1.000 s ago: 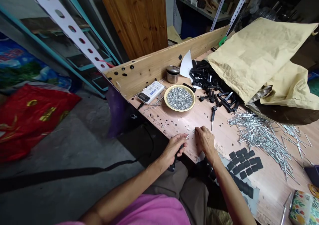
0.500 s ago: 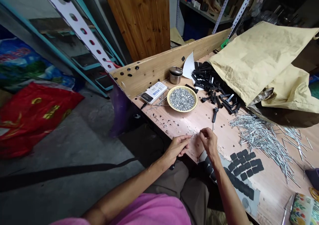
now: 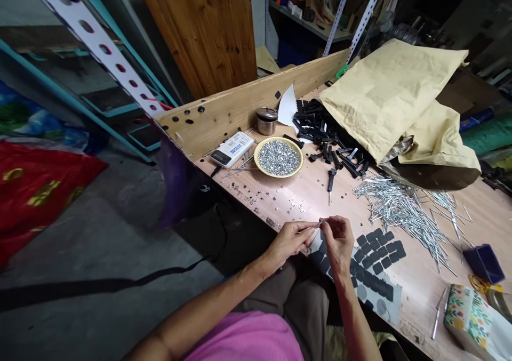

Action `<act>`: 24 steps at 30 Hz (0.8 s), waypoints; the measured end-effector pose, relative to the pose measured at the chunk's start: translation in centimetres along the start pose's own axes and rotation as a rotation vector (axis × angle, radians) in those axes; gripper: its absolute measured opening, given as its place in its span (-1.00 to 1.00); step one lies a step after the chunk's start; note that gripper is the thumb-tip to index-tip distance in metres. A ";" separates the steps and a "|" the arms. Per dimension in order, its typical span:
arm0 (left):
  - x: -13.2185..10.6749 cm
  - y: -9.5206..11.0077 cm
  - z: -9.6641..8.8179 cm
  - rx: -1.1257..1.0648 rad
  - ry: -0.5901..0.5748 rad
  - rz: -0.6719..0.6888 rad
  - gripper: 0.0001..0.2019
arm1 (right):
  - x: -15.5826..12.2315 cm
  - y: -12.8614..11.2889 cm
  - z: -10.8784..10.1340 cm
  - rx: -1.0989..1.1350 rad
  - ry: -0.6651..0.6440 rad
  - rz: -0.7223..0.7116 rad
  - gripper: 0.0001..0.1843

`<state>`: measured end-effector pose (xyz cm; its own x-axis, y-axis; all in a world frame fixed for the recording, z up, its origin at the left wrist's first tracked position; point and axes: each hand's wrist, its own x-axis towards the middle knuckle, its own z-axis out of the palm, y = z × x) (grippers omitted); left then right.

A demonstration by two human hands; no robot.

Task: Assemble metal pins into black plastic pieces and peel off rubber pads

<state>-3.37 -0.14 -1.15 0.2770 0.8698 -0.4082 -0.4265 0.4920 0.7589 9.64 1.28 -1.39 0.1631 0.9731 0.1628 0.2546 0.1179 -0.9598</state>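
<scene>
My left hand (image 3: 292,239) pinches a thin metal rod (image 3: 317,225) whose short end shows beyond the fingertips. The fingertips of my right hand (image 3: 338,239) are closed at that end; whether a small part is between them is too small to tell. Both hands meet over the table's front edge. Just behind them lie loose small nuts (image 3: 298,206). A yellow bowl (image 3: 261,170) full of small shiny metal parts stands farther back. A black-handled tool (image 3: 332,182) with a thin metal shaft lies beyond my right hand.
Right of my hands are a sheet of black square pads (image 3: 376,251) and a heap of metal rods (image 3: 404,206). Behind are black plastic parts (image 3: 316,121), a large paper bag (image 3: 392,89), a white power bank (image 3: 232,149) and a lidded metal pot (image 3: 266,122).
My right hand has come from above the loose nuts to the tip of the rod. Both hands, apart before, now touch or nearly touch. The view has shifted right.
</scene>
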 end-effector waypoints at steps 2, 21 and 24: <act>-0.3 0.0 0.2 0.011 -0.015 0.009 -0.48 | -0.4 -0.2 -0.3 -0.003 0.011 -0.020 -0.80; -1.1 -2.7 0.7 1.202 0.062 0.754 -0.60 | -1.8 -0.3 -3.7 0.063 -0.102 0.187 -0.72; -0.8 -2.3 0.8 1.210 0.014 0.744 -0.61 | -1.5 -0.5 -4.2 0.226 -0.124 0.371 -0.66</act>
<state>-1.90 -2.02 -2.12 0.3068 0.9118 0.2728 0.5236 -0.4011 0.7517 13.30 -1.02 -0.20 0.0850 0.9725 -0.2171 -0.0164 -0.2164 -0.9762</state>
